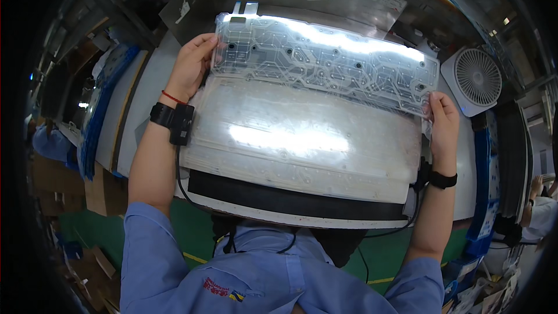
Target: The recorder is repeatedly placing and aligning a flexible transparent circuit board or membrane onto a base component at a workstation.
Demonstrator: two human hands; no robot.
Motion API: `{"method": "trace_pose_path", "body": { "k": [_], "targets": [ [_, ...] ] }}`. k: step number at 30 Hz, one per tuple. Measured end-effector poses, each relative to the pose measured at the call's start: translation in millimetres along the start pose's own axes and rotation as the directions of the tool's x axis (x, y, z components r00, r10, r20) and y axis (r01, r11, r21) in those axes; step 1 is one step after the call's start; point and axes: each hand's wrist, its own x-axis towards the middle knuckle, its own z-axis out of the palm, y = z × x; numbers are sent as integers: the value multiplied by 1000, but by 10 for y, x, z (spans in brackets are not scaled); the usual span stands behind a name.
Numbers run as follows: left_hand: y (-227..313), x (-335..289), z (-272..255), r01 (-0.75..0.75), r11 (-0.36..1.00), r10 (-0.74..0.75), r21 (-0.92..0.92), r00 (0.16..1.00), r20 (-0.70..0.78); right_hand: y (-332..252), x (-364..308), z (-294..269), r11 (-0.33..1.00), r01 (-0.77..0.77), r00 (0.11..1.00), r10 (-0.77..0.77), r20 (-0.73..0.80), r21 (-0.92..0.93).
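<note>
I hold a clear flexible membrane sheet [325,61] printed with circuit traces, lifted at a tilt over the bench. My left hand [190,65] grips its left edge and my right hand [444,117] pinches its lower right corner. Below it lies a stack of similar translucent sheets [302,139] on a white board with a black strip [290,200] along the near edge. Both wrists carry black bands, and a cable runs down from the left one.
A small white desk fan [476,78] stands at the right. Blue trays [104,99] line the left and blue stacks [482,168] the right side of the bench. Cardboard boxes [99,195] sit on the green floor at left. Another person's arm [532,197] shows at far right.
</note>
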Motion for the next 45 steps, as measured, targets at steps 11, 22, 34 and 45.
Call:
{"method": "trace_pose_path", "body": {
  "k": [11, 22, 34, 45],
  "targets": [
    [19, -6, 28, 11, 1000, -10, 29, 1000, -13, -39, -3, 8, 1000, 0, 1000, 0, 4, -31],
    [31, -14, 45, 16, 1000, -16, 8, 1000, -8, -15, -3, -9, 987, 65, 998, -65, 5, -147],
    [-14, 15, 20, -8, 1000, 8, -5, 999, -54, -20, -12, -5, 974, 51, 998, -56, -15, -222],
    [99, -67, 30, -82, 971, 96, -225, 994, 53, -51, -23, -42, 989, 103, 986, -88, -143, 102]
  ]
}}
